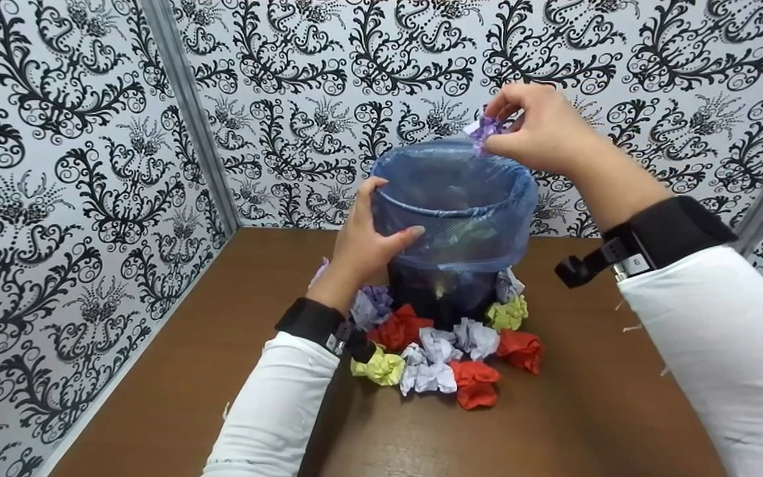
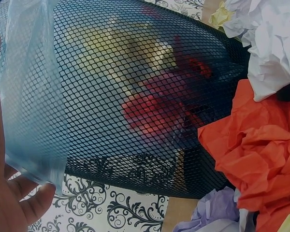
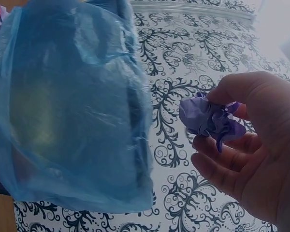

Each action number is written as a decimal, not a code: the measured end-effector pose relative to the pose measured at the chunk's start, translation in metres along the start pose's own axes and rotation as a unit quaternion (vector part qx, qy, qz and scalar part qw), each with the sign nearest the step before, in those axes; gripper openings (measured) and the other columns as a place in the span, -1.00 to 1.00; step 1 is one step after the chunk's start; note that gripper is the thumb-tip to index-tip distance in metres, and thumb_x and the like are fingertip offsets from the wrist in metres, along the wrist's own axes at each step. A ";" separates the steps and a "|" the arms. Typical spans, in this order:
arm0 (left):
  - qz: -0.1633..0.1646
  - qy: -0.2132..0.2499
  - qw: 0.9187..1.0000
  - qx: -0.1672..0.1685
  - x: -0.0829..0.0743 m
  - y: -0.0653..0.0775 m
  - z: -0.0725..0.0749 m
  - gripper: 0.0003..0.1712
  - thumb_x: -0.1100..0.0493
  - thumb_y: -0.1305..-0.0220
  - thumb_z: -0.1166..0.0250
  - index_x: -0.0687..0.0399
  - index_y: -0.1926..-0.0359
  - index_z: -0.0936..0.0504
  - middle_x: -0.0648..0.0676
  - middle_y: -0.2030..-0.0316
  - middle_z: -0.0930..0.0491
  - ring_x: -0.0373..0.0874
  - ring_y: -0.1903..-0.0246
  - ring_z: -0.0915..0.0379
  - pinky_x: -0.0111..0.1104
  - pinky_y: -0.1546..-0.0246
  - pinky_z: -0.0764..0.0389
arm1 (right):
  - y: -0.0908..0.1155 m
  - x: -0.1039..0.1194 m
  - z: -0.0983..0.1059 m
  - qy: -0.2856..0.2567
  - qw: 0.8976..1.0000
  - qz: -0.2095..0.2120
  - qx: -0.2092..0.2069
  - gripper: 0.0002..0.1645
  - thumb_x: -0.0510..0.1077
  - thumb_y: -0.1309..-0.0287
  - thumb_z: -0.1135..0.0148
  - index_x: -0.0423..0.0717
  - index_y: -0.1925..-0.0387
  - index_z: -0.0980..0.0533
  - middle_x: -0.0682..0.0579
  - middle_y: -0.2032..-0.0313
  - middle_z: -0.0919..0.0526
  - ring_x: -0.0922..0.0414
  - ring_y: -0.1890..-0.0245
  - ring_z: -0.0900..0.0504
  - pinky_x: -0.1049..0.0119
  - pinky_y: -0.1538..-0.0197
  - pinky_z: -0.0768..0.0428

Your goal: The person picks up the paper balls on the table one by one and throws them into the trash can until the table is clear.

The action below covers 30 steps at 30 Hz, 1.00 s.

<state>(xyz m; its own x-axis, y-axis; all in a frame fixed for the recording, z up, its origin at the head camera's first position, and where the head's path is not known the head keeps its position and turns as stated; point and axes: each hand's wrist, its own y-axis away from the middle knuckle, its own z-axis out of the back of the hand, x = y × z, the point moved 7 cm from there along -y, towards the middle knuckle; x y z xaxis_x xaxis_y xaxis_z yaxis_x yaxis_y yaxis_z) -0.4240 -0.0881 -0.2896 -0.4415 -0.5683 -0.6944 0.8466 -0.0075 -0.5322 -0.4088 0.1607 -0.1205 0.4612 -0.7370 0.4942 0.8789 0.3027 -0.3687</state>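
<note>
A black mesh waste bin (image 2: 111,116), lined with a blue plastic bag (image 1: 514,232), stands upright on the table. My left hand (image 1: 365,238) grips the bin's left side, one finger hooked at the rim and the thumb against the bag outside. Over the far right of the opening, my right hand (image 1: 540,129) pinches a crumpled purple paper ball (image 3: 208,118) between thumb and fingers. Through the mesh, yellow and red crumpled paper (image 2: 152,108) shows inside the bin.
Several crumpled paper balls lie around the bin's base: red paper (image 1: 477,384), white paper (image 1: 477,338), yellow paper (image 1: 378,366) and purple paper (image 1: 371,307). Patterned wall panels (image 1: 289,66) enclose the brown table (image 1: 222,358) behind and at the sides.
</note>
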 end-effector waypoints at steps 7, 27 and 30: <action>0.002 0.000 1.000 0.001 -0.001 0.001 0.001 0.15 -0.60 0.22 -0.50 -0.63 -0.38 -0.13 0.03 -0.40 -0.41 0.06 -0.26 -0.47 0.09 -0.24 -0.52 | -0.001 -0.001 -0.010 0.002 1.000 0.004 0.008 -0.53 -0.01 -0.20 -0.40 -0.04 -0.10 -0.53 -0.01 -0.08 -0.58 0.06 0.04 -0.64 0.21 0.03 -0.72; -0.009 0.010 1.000 0.002 -0.001 0.000 0.001 0.14 -0.53 0.17 -0.53 -0.55 -0.40 -0.14 0.02 -0.38 -0.43 0.03 -0.28 -0.45 0.03 -0.28 -0.49 | 0.007 -0.010 -0.020 -0.020 0.998 0.028 0.051 -0.46 0.02 -0.26 -0.37 -0.02 -0.22 -0.49 -0.15 -0.16 -0.64 -0.04 -0.15 -0.65 -0.02 -0.07 -0.72; -0.007 0.012 1.000 0.003 0.000 0.000 0.000 0.14 -0.53 0.18 -0.53 -0.56 -0.40 -0.15 0.02 -0.39 -0.42 0.03 -0.28 -0.45 0.04 -0.28 -0.49 | 0.008 -0.020 -0.014 -0.013 0.999 0.031 0.027 -0.53 -0.07 -0.24 -0.30 -0.01 -0.18 -0.53 -0.12 -0.09 -0.66 -0.01 -0.07 -0.63 0.11 0.05 -0.73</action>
<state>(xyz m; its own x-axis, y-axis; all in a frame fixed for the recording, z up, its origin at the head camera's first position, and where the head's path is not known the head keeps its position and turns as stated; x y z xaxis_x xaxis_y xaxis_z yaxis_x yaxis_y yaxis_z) -0.4236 -0.0881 -0.2894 -0.4602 -0.5474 -0.6989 0.8423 -0.0206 -0.5385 -0.4130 0.1697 -0.1440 0.5181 -0.6993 0.4926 0.8531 0.3811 -0.3564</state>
